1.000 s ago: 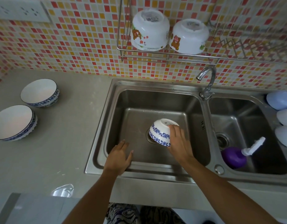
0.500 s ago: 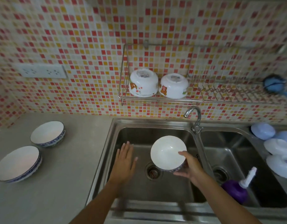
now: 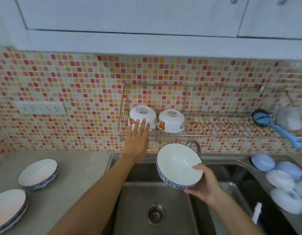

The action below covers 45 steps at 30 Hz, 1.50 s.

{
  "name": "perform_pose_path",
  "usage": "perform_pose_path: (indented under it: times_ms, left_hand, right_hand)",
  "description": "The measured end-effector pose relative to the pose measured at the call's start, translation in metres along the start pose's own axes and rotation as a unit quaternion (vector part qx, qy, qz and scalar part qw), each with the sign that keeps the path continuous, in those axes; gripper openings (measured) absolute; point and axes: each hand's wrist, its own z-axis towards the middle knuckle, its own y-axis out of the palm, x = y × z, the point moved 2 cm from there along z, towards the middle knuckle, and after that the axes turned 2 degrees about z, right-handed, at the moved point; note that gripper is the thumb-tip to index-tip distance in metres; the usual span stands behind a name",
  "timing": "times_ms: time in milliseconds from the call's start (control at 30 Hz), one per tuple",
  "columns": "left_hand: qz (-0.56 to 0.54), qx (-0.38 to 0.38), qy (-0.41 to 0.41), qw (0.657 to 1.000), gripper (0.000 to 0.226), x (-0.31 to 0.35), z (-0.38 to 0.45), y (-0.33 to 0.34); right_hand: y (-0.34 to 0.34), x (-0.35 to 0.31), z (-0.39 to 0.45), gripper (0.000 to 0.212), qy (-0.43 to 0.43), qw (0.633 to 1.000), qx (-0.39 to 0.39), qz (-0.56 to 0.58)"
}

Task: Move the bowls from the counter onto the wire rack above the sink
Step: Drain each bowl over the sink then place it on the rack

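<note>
Above the sink basin [image 3: 140, 192], the right hand [image 3: 203, 185] holds a blue-and-white bowl [image 3: 178, 165], thumb hooked over the near rim and fingers curled under the base. This bowl is tilted toward the camera, showing a plain white inside, a thin dark blue rim line and a blue floral band round the outer wall. It hangs just below the wire rack [image 3: 214, 131], in front of the tap [image 3: 195, 146].

The left hand [image 3: 137, 138] reaches up with fingers straight and slightly spread, its fingertips against the left of two white bowls [image 3: 142, 116] that sit upside down on the rack. The second upturned bowl [image 3: 171, 120] sits just beside it; both carry small bear and flower prints.

On the surface [image 3: 79, 175] to the left, two more blue-patterned bowls rest upright: a smaller one [image 3: 38, 173] farther back and a wider one [image 3: 8, 207] at the near edge.

A blue brush [image 3: 274, 126] lies at the rack's right end.
</note>
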Motion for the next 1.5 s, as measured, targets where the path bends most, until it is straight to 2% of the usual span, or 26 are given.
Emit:
perform_pose_path:
  times_ms: [100,200,233,433,533,633,800,900,967,1067,1200,1300,1400,1500]
  left_hand:
    - [-0.007,-0.033,-0.006,0.999,0.058,-0.001,0.001,0.006]
    - [-0.015,-0.042,-0.004,0.999,0.059,0.0,0.001,0.005]
    - [-0.019,-0.044,-0.003,0.999,0.059,0.001,0.001,0.004]
    - [-0.025,-0.055,-0.003,0.998,0.059,-0.001,0.003,0.004]
    - [-0.024,-0.052,-0.002,0.998,0.06,-0.001,0.004,0.004]
    - [-0.022,-0.055,0.005,0.998,0.06,-0.002,0.006,0.005]
    - [-0.025,-0.059,0.006,0.998,0.062,-0.001,0.005,0.005]
    - [-0.034,-0.059,0.006,0.998,0.062,-0.003,0.005,0.008]
    - [-0.039,-0.059,0.007,0.997,0.063,-0.005,0.005,0.009]
    - [-0.041,-0.059,0.009,0.997,0.064,-0.005,0.006,0.008]
    - [-0.046,-0.06,0.007,0.997,0.066,-0.003,0.006,0.007]
    - [-0.045,-0.055,0.008,0.997,0.068,-0.003,0.005,0.007]
    - [-0.047,-0.054,0.007,0.997,0.069,-0.002,0.006,0.006]
    - [-0.055,-0.059,0.008,0.997,0.068,-0.001,0.006,0.002]
  right_hand:
    - [0.01,-0.023,-0.005,0.059,-0.024,0.998,-0.032,0.039]
    - [0.021,-0.048,-0.012,0.033,-0.06,0.996,-0.044,0.046]
    - [0.024,-0.056,-0.014,0.031,-0.071,0.995,-0.051,0.052]
    - [0.038,-0.09,-0.018,0.038,-0.117,0.986,-0.083,0.087]
    - [0.047,-0.114,-0.018,0.044,-0.153,0.982,-0.091,0.054]
    - [0.056,-0.142,-0.01,0.05,-0.191,0.98,-0.045,-0.005]
    - [0.077,-0.178,0.006,0.025,-0.31,0.94,0.038,-0.137]
    - [0.082,-0.192,0.023,0.056,-0.347,0.907,0.106,-0.214]
    - [0.084,-0.195,0.033,0.064,-0.363,0.887,0.136,-0.253]
    - [0.087,-0.193,0.043,0.052,-0.404,0.843,0.171,-0.31]
    - [0.092,-0.192,0.057,0.068,-0.455,0.747,0.22,-0.432]
    - [0.099,-0.188,0.066,0.088,-0.482,0.686,0.187,-0.513]
    - [0.107,-0.179,0.074,0.096,-0.496,0.614,0.135,-0.599]
    - [0.115,-0.167,0.082,0.1,-0.487,0.51,0.105,-0.702]
